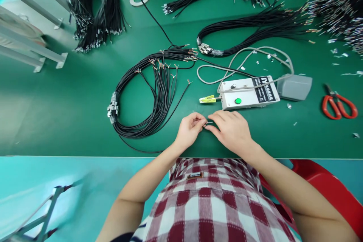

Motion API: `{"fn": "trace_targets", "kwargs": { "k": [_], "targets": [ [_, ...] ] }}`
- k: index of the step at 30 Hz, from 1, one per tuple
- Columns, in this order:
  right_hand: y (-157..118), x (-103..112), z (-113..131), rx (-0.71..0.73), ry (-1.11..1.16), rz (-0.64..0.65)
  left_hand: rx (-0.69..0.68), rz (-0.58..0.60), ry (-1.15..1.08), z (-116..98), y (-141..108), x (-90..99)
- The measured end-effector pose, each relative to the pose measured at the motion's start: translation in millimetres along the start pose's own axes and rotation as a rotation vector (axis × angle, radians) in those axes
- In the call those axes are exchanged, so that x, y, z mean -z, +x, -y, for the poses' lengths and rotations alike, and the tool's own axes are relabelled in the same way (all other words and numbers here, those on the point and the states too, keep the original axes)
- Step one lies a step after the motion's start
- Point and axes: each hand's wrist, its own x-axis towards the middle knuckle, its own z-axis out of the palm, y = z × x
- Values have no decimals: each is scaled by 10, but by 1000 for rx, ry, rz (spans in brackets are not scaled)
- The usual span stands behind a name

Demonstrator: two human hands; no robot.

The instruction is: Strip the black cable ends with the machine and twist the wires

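Pinching a wire (210, 122) in the left hand (188, 129) near the desk's (65, 121) front edge, likely steadied for the parted right hand (233, 130).

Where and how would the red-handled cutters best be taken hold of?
Probably by the red handles, right hand coming from the table's near edge: the cutters lie with spread handles toward the person, metal tip pointing away.

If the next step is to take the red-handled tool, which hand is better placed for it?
Probably the right hand: the red-handled tool lies to its right, on that arm's side. The left hand is farther away and appears to be pinching a cable end.
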Motion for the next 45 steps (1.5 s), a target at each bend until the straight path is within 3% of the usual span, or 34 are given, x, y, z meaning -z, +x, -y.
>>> {"fn": "trace_targets", "kwargs": {
  "k": [3, 6, 11, 17, 21, 40, 43, 45],
  "targets": [
    [141, 20, -20, 189, -92, 87, -32, 44, 103, 1, 6, 56],
    [231, 55, -116, 286, -98, 73, -63, 74, 171, -31, 43, 137],
    [446, 144, -259, 120, -202, -51, -32, -20, 55, -142, 261, 265],
    [768, 102, -348, 147, -277, 133, -51, -71, -11, -219, 470, 316],
    [849, 81, -358, 143, -308, 158, -85, -93, 9, -236, 506, 320],
    [874, 91, -335, 139, -314, 152, -118, -126, 263, -211, 727, 253],
    [735, 218, -393, 129, -230, 90, -122, -131, 270, -205, 724, 256],
    [537, 296, -479, 91, -132, -17, -122, -131, 267, -202, 723, 263]
  ]
}}
